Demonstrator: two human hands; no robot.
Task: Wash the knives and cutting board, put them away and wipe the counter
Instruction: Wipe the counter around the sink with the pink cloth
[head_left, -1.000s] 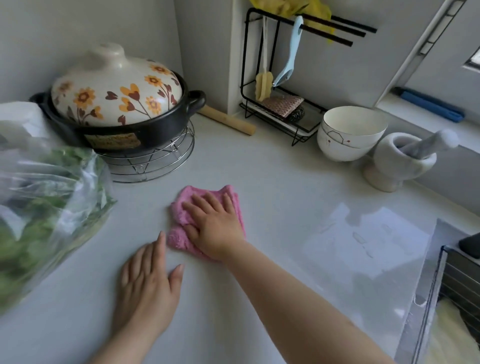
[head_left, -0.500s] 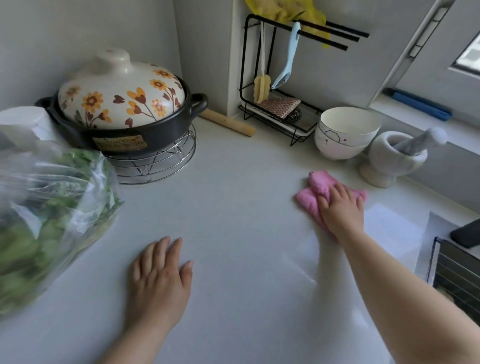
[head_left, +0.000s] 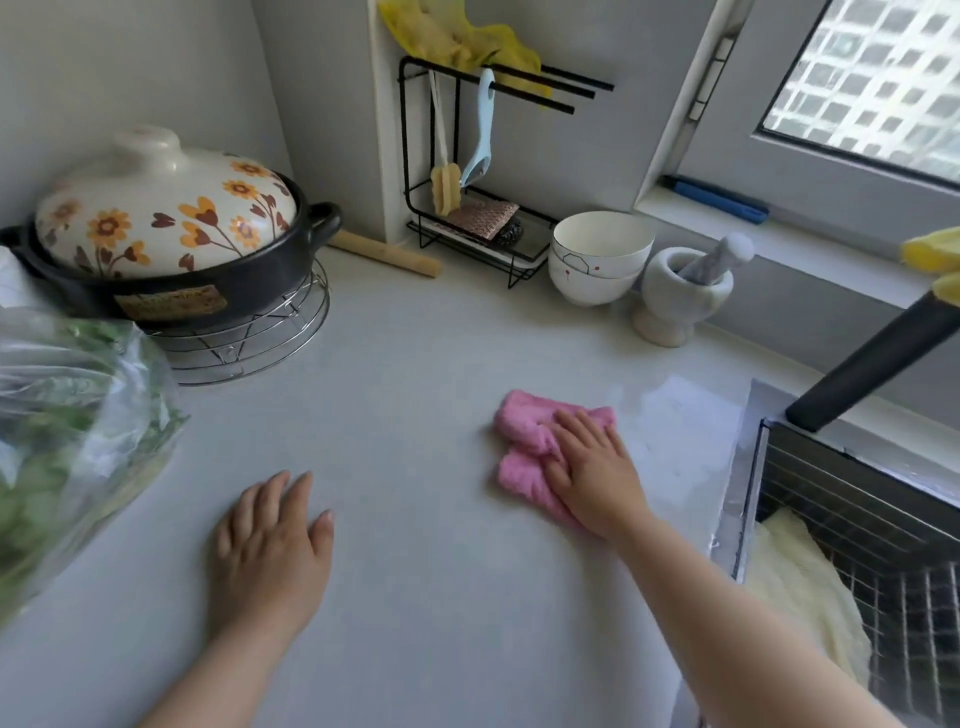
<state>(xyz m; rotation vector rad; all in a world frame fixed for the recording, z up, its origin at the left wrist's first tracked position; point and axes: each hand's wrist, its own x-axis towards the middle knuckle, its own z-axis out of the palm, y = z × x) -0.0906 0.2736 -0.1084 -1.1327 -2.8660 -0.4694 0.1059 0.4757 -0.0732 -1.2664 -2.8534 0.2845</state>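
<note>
We are wiping the bench (head_left: 415, 353): our right hand (head_left: 597, 478) presses flat-fingered on the pink cloth (head_left: 522, 439) near the right edge, while our left hand (head_left: 270, 540) lies spread and empty. Next, we likely need firm sweeps over the shiny patch (head_left: 680, 431) just beside the cloth.

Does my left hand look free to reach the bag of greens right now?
Probably yes. The left hand rests flat on the counter holding nothing, and only bare counter lies between it and the bag of greens on its left.
</note>
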